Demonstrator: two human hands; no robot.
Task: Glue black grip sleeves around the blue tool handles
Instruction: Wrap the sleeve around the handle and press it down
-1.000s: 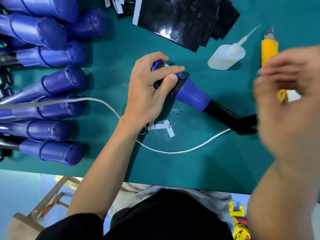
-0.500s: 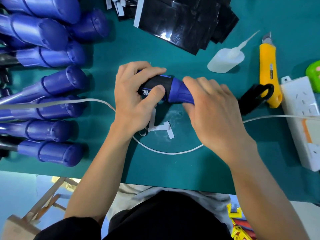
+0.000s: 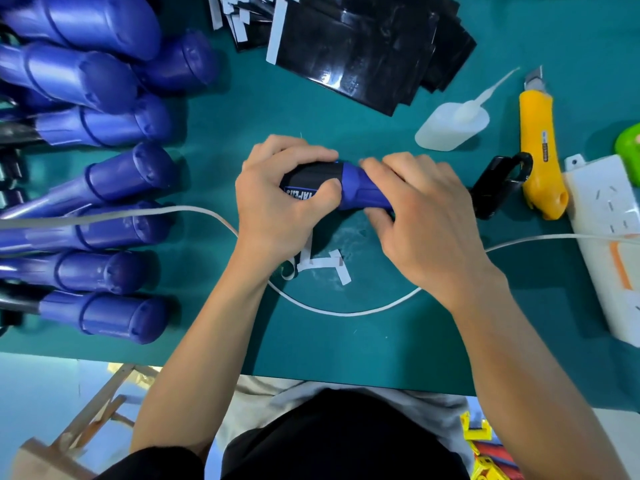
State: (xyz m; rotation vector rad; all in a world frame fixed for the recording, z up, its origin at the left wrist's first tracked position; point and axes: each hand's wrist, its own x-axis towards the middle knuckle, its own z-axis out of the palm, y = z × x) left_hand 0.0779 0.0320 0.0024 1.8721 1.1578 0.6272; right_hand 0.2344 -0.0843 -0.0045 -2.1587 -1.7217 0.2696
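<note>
1. The black grip sleeve (image 3: pixel 311 174) is gripped by the left hand (image 3: pixel 277 206), whose fingers are curled over it and whose thumb is pressed against its lettered edge. The bare part of the blue tool handle (image 3: pixel 363 197) is clasped by the right hand (image 3: pixel 422 223), just beside the left. The handle is thus held between both hands, over the green mat (image 3: pixel 346 341).
2. The sleeve is judged to be at the pressing-down stage. Firm, even pressure is best applied along the seam while the handle is steadied against turning. Any squeezed-out glue should be kept off the fingertips.
3. The sleeve appears matt and thin, with white print on a blue band. The handle is smooth moulded plastic, rounded and tapered.
4. Nearer the body than the hands, white paper strips (image 3: pixel 322 263) and a white cable (image 3: pixel 346 311) are seen lying flat.
5. Beyond the hands, glossy black sleeve sheets (image 3: pixel 363 46) are stacked. Beyond the right hand, a translucent glue bottle (image 3: pixel 450 124) with a long nozzle is laid on its side.
6. Further right, a yellow utility knife (image 3: pixel 540 150) and a white power strip (image 3: pixel 609 237) are found.
7. Left of the left hand, more blue handles (image 3: pixel 104 181) are ranked, uncovered, with ringed collars.
</note>
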